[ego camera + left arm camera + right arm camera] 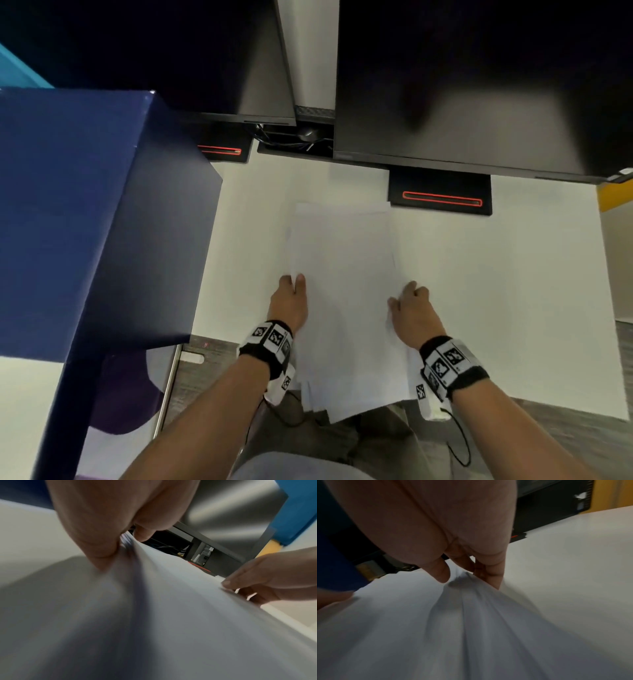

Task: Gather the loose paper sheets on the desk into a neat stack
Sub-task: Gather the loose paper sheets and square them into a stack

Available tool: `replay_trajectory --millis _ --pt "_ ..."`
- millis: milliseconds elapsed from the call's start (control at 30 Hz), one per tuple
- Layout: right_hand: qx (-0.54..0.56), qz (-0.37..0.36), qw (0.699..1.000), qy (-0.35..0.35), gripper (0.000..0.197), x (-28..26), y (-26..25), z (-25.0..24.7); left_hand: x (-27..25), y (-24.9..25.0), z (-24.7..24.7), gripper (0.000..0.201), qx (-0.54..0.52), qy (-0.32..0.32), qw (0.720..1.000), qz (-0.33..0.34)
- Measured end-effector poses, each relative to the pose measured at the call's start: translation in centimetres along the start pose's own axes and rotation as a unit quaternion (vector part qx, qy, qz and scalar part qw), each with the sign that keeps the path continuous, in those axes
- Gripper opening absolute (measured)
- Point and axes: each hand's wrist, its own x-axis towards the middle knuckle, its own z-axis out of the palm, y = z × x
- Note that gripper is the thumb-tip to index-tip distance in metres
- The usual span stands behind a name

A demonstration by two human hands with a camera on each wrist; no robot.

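1. The paper sheets point(342, 274) are plain white and unprinted on the faces that show. They lie as one loose pile on the white desk point(496, 274), in front of the person and between the two hands.
2. The pile is not squared. At the far end the edges are fanned, so that one sheet's corner sticks out past the others. At the near end several sheets hang over the desk's front edge with their corners staggered.
3. In the left wrist view the left side of the pile is lifted and shows several thin layered edges, bowed upward.
4. The left hand point(289, 301) pinches that left edge: the thumb lies on top and the fingers are curled beneath the sheets.
5. The right hand point(412, 315) grips the right edge. Its thumb presses on the top sheet and its fingers are curled down around the side of the pile, which rises there into soft folds.
6. Both wrists carry black bands with black-and-white square markers.
7. Beyond the pile stand two dark monitors point(479, 85) on black bases; each base has a thin red outline. The right base point(440, 195) sits just beyond the far right corner of the pile.
8. A dark blue partition point(85, 205) stands to the left of the desk.
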Motion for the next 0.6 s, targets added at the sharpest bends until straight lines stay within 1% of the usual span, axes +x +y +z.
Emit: replay_trajectory --millis 67,133,167,200,233,300,367,400,467,533,600 --pt "-0.002 -0.018 1.0 -0.011 0.046 -0.6 -1.2 0.3 -0.7 1.1 0.9 0.055 -0.052 0.003 0.999 -0.004" --pt "0.038 -0.031 0.999 0.005 0.04 -0.9 -1.3 -0.8 -0.7 1.7 0.8 0.054 -0.104 0.017 0.994 -0.014" --pt "0.049 -0.038 0.998 0.018 0.038 -0.9 -0.5 -1.1 -0.7 1.5 0.3 0.051 -0.115 0.02 0.993 -0.017" --pt "0.059 -0.034 0.997 0.029 0.039 -1.2 0.5 -1.4 -0.6 0.9 -0.3 0.049 -0.099 0.018 0.995 -0.013" --pt "0.06 -0.029 0.997 0.035 0.039 -1.7 1.5 -1.6 -0.8 0.0 -0.9 0.046 -0.05 0.006 0.999 -0.004" --pt "0.023 -0.009 1.0 0.015 0.037 -3.0 3.0 -1.5 -1.4 -2.2 -1.6 0.043 0.065 -0.019 0.998 0.01" --pt "-0.03 -0.012 0.999 -0.014 0.038 -4.4 3.0 -0.7 -2.2 -3.8 -1.3 0.043 0.139 -0.047 0.989 0.007" --pt "-0.04 -0.019 0.999 -0.023 0.038 -5.1 2.6 -0.4 -2.6 -4.1 -0.9 0.044 0.151 -0.059 0.987 0.003" --pt "-0.019 -0.045 0.999 -0.018 0.037 -5.7 1.7 -0.1 -3.2 -3.9 0.2 0.051 0.128 -0.069 0.989 -0.003" --pt "0.036 -0.034 0.999 -0.006 0.036 -6.1 1.4 -0.7 -3.5 -3.4 0.5 0.053 0.07 -0.047 0.996 -0.004" --pt "0.086 -0.011 0.996 0.028 0.033 -6.3 2.1 -1.4 -3.4 -3.7 0.3 0.046 0.043 -0.011 0.999 0.001"
